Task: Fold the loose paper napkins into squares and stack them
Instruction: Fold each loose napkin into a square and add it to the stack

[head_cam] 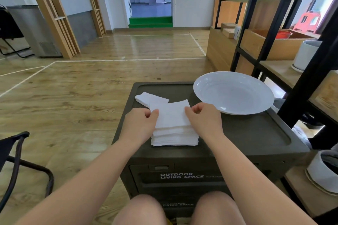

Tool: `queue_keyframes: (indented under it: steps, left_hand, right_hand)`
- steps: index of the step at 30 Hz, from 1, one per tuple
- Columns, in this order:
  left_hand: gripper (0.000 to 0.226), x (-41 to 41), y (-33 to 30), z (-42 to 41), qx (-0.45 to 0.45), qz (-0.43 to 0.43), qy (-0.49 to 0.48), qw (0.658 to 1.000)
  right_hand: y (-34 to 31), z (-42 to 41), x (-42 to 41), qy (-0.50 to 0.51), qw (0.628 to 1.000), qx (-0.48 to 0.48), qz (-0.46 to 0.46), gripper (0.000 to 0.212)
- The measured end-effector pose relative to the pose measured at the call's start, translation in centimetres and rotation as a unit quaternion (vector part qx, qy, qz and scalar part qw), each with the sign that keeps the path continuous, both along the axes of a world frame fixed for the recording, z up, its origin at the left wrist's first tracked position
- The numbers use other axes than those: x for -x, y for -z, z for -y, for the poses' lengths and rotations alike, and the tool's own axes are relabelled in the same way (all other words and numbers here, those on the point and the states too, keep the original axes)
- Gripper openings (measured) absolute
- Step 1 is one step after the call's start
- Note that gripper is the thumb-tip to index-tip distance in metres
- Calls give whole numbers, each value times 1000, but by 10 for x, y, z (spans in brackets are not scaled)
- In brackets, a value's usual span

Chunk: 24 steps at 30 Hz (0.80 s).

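Note:
A thick pile of white paper napkins (174, 138) lies on the dark storage box (247, 129) in front of me. The top napkin (171, 115) is lifted at its far edge. My left hand (141, 124) pinches its left edge and my right hand (203, 118) pinches its right edge. Behind it, toward the box's far left corner, lie folded white napkins (149, 97), partly covered by the raised sheet.
A large white plate (233, 92) sits on the box's far right corner, overhanging the edge. A black-framed wooden shelf (274, 29) with a white pot stands close on the right. A black chair (16, 159) is at the left. My knees are under the box front.

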<state>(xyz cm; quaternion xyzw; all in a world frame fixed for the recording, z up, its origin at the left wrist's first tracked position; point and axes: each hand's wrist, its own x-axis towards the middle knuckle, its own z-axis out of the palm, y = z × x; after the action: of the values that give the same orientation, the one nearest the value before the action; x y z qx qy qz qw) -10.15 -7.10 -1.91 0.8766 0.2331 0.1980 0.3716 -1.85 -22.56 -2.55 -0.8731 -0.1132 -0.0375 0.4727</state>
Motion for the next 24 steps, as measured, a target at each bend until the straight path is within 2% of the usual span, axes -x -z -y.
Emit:
queue_keyframes:
  steps: [3,8,14,21,24]
  left_hand:
    - [54,2,5,1,-31,-3,6,999]
    - [53,4,18,5,-59,-16,3,998]
    - [45,3,23,2,-47,-21,0,999]
    - [33,1,21,-20,-39,-73,-5,997]
    - [24,-14,17,-44,-60,-26,-16,998]
  right_hand:
    - [7,1,5,14,999,38,24,26]
    - [17,1,10,24,998,63,15,21]
    - [26,3,13,29,999,8,-14,18]
    - [30,10,7,19,996,-76,-52,15]
    - [32,10,9,-22,996,-88,-15,16]
